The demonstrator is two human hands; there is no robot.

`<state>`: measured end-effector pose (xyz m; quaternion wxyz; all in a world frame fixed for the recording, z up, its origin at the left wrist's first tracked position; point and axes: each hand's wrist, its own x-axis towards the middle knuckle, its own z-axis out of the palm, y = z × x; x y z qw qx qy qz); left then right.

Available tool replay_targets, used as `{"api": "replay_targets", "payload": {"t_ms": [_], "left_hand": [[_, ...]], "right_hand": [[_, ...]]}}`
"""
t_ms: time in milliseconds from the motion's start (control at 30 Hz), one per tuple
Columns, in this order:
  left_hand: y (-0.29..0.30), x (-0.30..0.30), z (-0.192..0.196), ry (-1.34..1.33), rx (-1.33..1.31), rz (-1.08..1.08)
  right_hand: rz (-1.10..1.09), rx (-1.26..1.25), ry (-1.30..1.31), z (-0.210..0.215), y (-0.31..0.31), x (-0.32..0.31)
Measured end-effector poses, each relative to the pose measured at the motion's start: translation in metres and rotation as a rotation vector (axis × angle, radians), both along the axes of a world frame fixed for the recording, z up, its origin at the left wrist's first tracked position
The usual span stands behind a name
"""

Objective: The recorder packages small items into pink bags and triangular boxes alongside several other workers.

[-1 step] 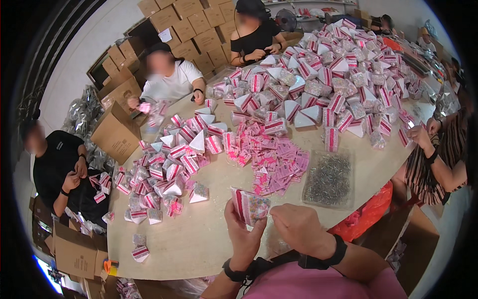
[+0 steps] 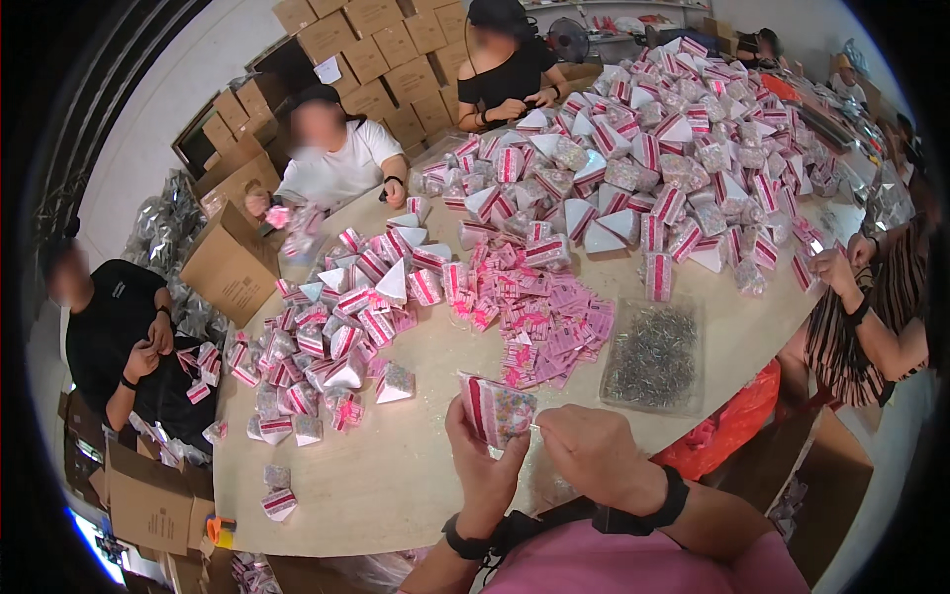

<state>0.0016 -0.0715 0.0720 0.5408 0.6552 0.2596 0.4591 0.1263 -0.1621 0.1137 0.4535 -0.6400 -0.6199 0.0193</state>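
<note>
My left hand (image 2: 482, 460) holds a wedge-shaped packet (image 2: 498, 411) upright above the table, its fingers and thumb closed around the lower part. The packet has a pink-striped edge and a clear side showing small colourful contents. Just right of it, my right hand (image 2: 594, 450) is closed in a pinch, with a thin light-coloured bit at its fingertips by the packet's edge. What that bit is, I cannot make out. Beyond my hands lie a pile of small pink printed cards (image 2: 554, 322) and a clear tray (image 2: 653, 356) of small metal pieces.
A large heap of similar packets (image 2: 633, 158) covers the table's far side, and a smaller heap (image 2: 327, 337) lies left. Several people sit around the table (image 2: 386, 485). An open cardboard box (image 2: 233, 262) stands at the left, and a red plastic bag (image 2: 727, 426) hangs at the right edge.
Across the table, the hand of the person in white has shifted slightly left with a pink packet. My right hand is nearly still; a thin light bit now shows at its fingertips.
</note>
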Motion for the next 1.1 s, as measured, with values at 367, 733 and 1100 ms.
{"api": "replay_targets", "payload": {"t_ms": [367,733,1100], "left_hand": [[0.0,0.002,0.001,0.092,0.086,0.065],[0.0,0.004,-0.004,-0.148,-0.139,-0.088],[-0.007,0.006,-0.009,-0.035,-0.012,0.004]], "right_hand": [[0.021,0.008,-0.022,-0.002,0.0,0.003],[0.02,-0.002,0.005,-0.005,-0.002,0.003],[0.026,-0.026,-0.059,-0.013,-0.003,0.011]]}}
